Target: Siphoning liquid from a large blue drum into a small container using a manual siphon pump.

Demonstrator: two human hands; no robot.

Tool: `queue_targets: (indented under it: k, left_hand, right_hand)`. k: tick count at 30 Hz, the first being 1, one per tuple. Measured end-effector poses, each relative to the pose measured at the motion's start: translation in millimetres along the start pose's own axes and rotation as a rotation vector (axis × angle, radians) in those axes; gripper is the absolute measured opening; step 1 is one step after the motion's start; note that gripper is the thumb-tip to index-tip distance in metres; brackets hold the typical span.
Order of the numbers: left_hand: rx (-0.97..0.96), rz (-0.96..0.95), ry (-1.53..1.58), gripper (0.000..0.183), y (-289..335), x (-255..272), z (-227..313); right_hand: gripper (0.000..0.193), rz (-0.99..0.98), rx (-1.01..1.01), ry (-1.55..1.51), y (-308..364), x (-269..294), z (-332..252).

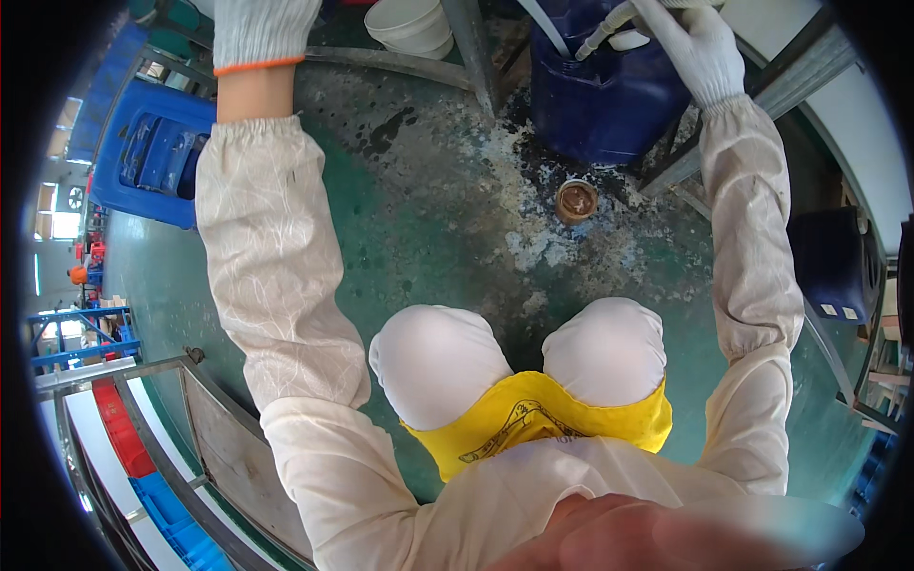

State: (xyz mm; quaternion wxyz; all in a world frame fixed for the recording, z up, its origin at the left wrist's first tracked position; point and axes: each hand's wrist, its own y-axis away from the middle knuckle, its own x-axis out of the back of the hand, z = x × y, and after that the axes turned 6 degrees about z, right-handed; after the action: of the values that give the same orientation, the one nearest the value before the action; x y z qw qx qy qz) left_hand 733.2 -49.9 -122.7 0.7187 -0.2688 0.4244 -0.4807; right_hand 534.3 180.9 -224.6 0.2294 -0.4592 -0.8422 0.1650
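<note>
At the upper left, my left hand [265, 33] wears a white knit glove with an orange cuff edge. Its fingers run past the top edge of the head view, so what they touch is hidden. My right hand [706, 52], gloved in white, is over the top of a dark blue plastic drum [605, 114]. Its thumb lies along a beige hose [602, 33] that enters the drum's opening, and the hand appears closed round the hose; the fingertips are partly cut off. A white tube or stick [546, 27] also goes into the drum. A white cap [628, 40] rests beside the hose.
On the stained green floor [457, 238] sits a small brown cup [576, 202]. A white bucket [409, 27] stands beyond a metal frame leg [471, 57]. Blue plastic stools [143, 205] are at left, a metal rack [224, 419] lower left, a dark container [830, 262] at right.
</note>
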Motion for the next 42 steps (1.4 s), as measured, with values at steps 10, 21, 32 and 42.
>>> queue_targets:
  k: [10,21,32,42]
  left_hand:
    - [-0.001,0.181,0.041,0.037,5,40,9]
    - [-0.080,0.250,-0.058,0.036,20,79,11]
    - [-0.089,0.528,-0.139,0.058,59,84,12]
    - [-0.119,0.498,-0.144,0.028,48,58,25]
  right_hand:
    - [0.023,-0.147,0.005,0.228,-17,-12,-34]
    - [0.023,-0.169,-0.069,0.299,-17,-21,-12]
    - [0.027,-0.111,0.013,0.358,-15,-10,-30]
    - [0.027,-0.109,0.119,0.456,-16,-19,9]
